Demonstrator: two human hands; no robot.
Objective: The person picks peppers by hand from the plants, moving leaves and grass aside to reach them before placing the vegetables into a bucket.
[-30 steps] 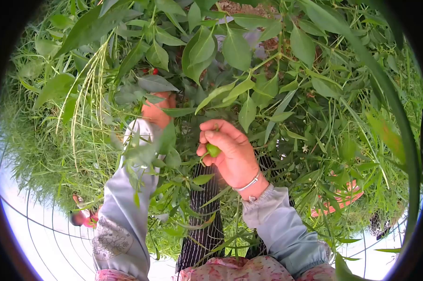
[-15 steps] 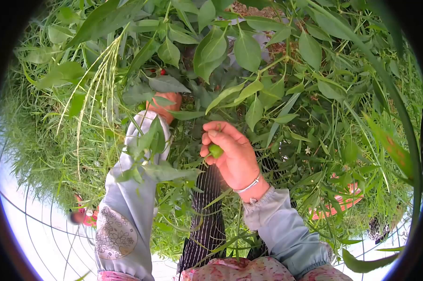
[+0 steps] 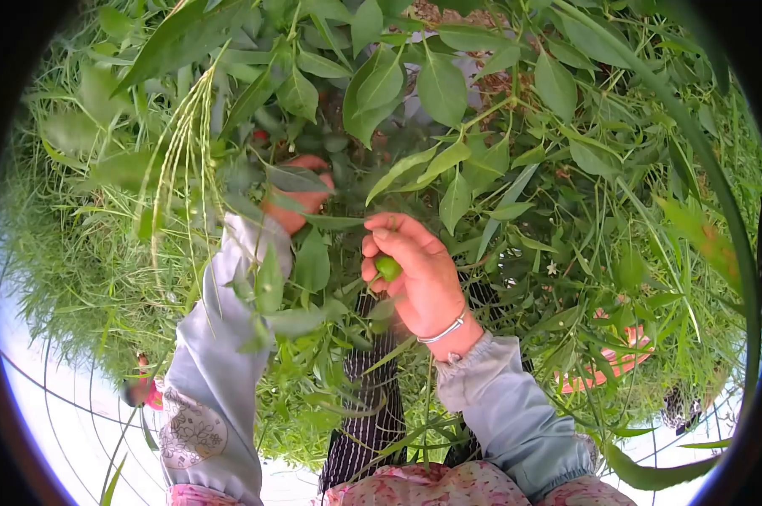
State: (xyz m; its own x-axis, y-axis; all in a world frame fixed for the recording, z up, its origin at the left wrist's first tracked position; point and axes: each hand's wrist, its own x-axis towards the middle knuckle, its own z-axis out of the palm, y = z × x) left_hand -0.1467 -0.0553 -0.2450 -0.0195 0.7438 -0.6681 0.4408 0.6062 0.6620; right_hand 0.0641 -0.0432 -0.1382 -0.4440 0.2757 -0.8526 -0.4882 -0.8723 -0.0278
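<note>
My right hand (image 3: 419, 282), with a bracelet at the wrist, is closed on a small green pepper (image 3: 387, 268) held under its curled fingers. It hovers in front of the pepper plant's leaves (image 3: 444, 88). My left hand (image 3: 301, 202) reaches in among the foliage on the left. Leaves partly cover it and motion blurs it, so its fingers and anything in them cannot be made out. A red pepper (image 3: 260, 135) shows just above and left of that hand, half hidden by leaves.
Drooping grass seed heads (image 3: 183, 143) hang left of my left arm. A long grass blade (image 3: 701, 143) arches down the right side. An orange-red basket-like object (image 3: 613, 367) lies in the grass at lower right. Striped trouser legs (image 3: 372, 379) show below my hands.
My left hand has shifted slightly up, and its forearm has swung left. Leaves around it sway and blur. My right hand stays nearly still with the green pepper.
</note>
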